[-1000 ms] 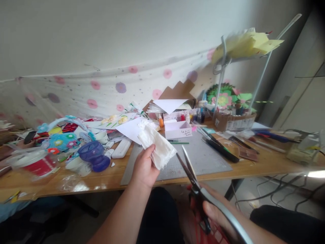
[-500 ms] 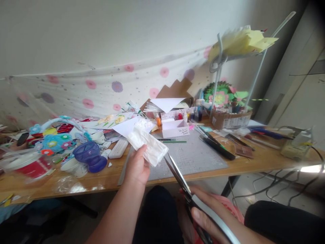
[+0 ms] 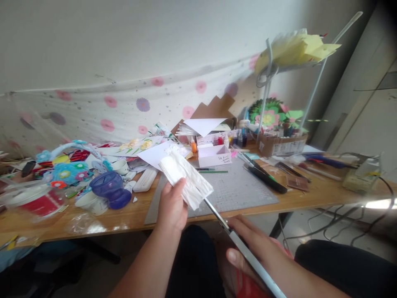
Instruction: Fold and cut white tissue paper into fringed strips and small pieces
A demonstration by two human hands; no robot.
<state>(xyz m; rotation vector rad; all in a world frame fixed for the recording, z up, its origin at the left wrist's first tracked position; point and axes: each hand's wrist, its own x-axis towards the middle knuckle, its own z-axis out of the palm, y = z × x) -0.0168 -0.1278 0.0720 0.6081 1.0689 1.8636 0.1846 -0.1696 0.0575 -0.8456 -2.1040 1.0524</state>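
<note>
In my left hand (image 3: 173, 207) is a folded, crinkled white sheet of thin paper (image 3: 192, 186), pinched between thumb and fingers above the near edge of the cutting mat. My right hand (image 3: 251, 244) grips a pair of scissors (image 3: 218, 216) with a long grey handle. The scissors are seen nearly edge-on, and their tip meets or passes behind the paper's lower right corner; I cannot tell which. A grey cutting mat (image 3: 248, 190) lies beneath the paper, and a small white box (image 3: 214, 156) stands at its far edge.
On the left are a blue bowl-shaped vessel (image 3: 114, 190), a flowered basket (image 3: 70, 174) and a red-and-white tub (image 3: 39, 200). A black-handled tool (image 3: 266, 180) lies across the mat's right side. Farther right stands a cardboard box (image 3: 282, 145). Cables hang past the table (image 3: 322, 203).
The white paper has shifted slightly right and tilted with my left hand. The scissors have turned, and their blades, spread slightly apart before, now look like a single line.
</note>
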